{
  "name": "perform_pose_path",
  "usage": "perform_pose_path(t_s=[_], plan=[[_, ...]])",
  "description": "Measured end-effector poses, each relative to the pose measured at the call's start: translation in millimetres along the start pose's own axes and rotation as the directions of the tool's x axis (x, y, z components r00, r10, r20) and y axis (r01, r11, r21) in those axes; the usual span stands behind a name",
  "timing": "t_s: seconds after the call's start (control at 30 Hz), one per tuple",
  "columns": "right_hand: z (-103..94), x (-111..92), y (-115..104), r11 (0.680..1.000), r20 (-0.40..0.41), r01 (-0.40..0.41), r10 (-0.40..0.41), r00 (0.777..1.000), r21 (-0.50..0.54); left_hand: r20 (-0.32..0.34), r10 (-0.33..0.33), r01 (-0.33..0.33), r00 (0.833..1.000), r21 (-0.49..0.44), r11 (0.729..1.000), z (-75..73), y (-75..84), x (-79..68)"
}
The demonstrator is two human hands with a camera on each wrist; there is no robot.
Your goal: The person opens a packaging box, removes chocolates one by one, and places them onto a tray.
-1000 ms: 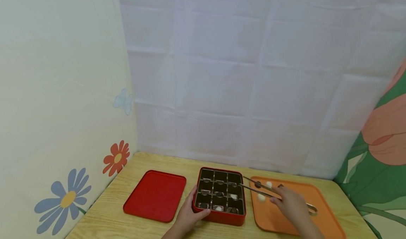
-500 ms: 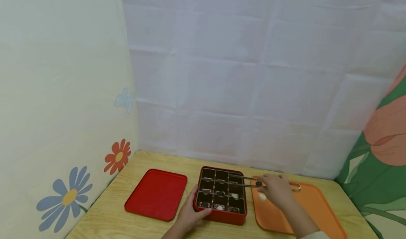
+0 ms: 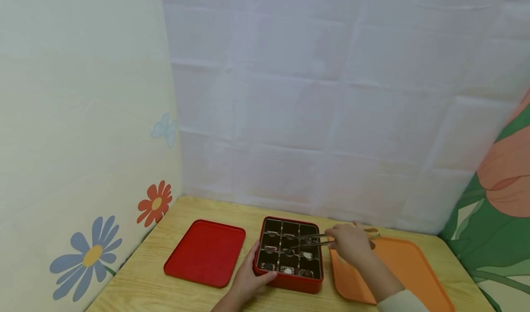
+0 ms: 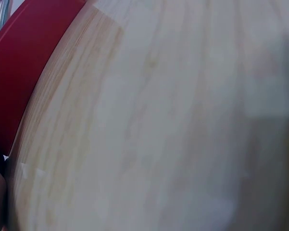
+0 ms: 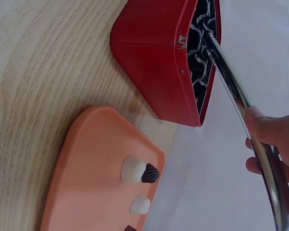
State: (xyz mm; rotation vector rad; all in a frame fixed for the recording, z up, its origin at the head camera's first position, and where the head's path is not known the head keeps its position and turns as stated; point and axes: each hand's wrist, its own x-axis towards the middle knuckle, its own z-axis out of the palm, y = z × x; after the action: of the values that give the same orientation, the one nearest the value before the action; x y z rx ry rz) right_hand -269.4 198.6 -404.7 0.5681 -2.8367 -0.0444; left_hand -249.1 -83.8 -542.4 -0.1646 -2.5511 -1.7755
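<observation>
My left hand point(image 3: 250, 277) grips the front left corner of a red box point(image 3: 289, 284), thumb on the front wall and fingers along the left side. Inside, a dark divider forms rows of small compartments. Dark and white pieces like chocolates sit in the front row, with a white piece point(image 3: 307, 256) behind them at the right. In my right hand point(image 3: 349, 243) are metal tongs point(image 5: 233, 79), pinched between thumb and fingers. Their tips reach down into the box near its middle, around a dark piece; I cannot tell whether they grip it.
An orange tray point(image 3: 393, 266) lies right of the box. On it, the right wrist view shows a white piece point(image 5: 133, 169), a dark ridged piece point(image 5: 150, 173) and another white piece point(image 5: 140, 204). Flat on the table at left is a red lid point(image 3: 207, 252). A white cloth point(image 3: 265, 118) hangs behind.
My right hand has moved left with the tongs, from over the tray's left side toward the box. The tongs' tips have passed from the right rim to the box's middle. The left hand stays put.
</observation>
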Motion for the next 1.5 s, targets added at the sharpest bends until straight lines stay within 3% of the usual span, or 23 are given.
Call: perform_pose_path(t_s=[0.27,0.43,0.6,0.87,1.5], plan=[[-2.8,11.8,-11.2,0.996,0.046,0.054,-0.051,0.998,-0.072,0.0,0.011,-0.011,1.0,-0.007,1.0,-0.5,-1.0,-0.7],[-9.2,21.4,-19.6,0.99,0.142,0.051,-0.032,0.989,-0.129,0.0,0.016,-0.016,1.0,-0.007,1.0,0.3,-1.7,-1.0],[-16.6,25.8,-29.4,0.982,0.162,0.051,-0.021,0.986,-0.18,-0.001,0.02,-0.02,1.0,-0.01,1.0,0.3,-1.3,-0.9],[-28.0,36.5,-54.9,0.925,0.186,0.1,-0.032,0.982,-0.367,-0.001,0.019,-0.019,1.0,-0.028,0.999,-0.6,-0.7,-1.2],[-25.1,47.3,-87.8,0.883,0.291,0.085,0.059,0.955,-0.461,0.011,0.012,-0.012,1.0,-0.028,1.0,-0.4,-0.9,0.3]])
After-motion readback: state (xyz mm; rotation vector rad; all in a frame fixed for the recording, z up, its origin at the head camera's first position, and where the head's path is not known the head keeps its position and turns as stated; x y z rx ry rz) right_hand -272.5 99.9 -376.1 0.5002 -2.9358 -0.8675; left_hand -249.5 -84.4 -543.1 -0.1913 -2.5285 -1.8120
